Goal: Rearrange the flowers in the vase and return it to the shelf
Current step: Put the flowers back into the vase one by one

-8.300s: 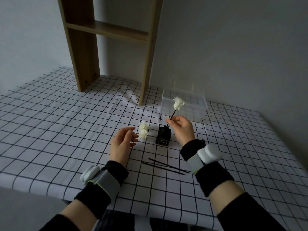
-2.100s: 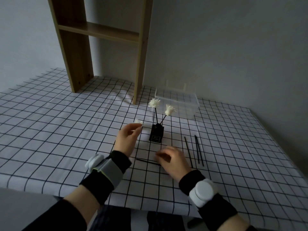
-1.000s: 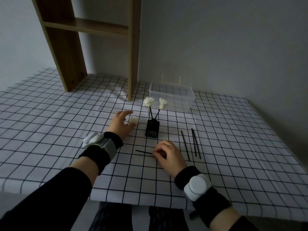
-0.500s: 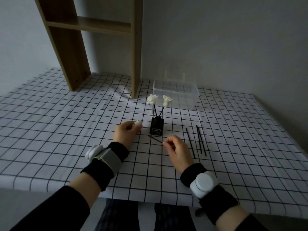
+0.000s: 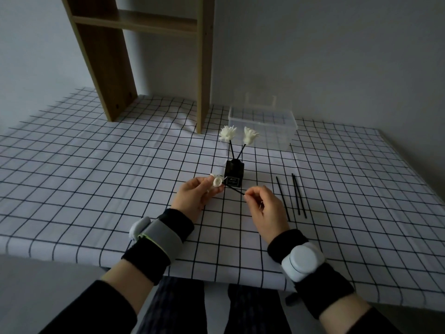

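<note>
A small black vase (image 5: 234, 175) stands on the checked tablecloth with two white flowers (image 5: 227, 133) on black stems in it. My left hand (image 5: 193, 196) pinches a loose white flower head (image 5: 217, 182) just left of the vase. My right hand (image 5: 266, 210) pinches one end of a thin black stick (image 5: 234, 189), whose other end points at the flower head. The wooden shelf (image 5: 154, 21) rises behind, at the back left.
Three loose black sticks (image 5: 295, 194) lie on the cloth right of my right hand. A clear plastic box (image 5: 263, 124) sits behind the vase by the wall. The shelf's right post (image 5: 204, 68) stands just behind the vase. The table's front edge (image 5: 72, 259) is near my wrists.
My right hand picked a black stick off the cloth and brought it up toward the flower head. My left hand lifted the flower head and moved it closer to the vase.
</note>
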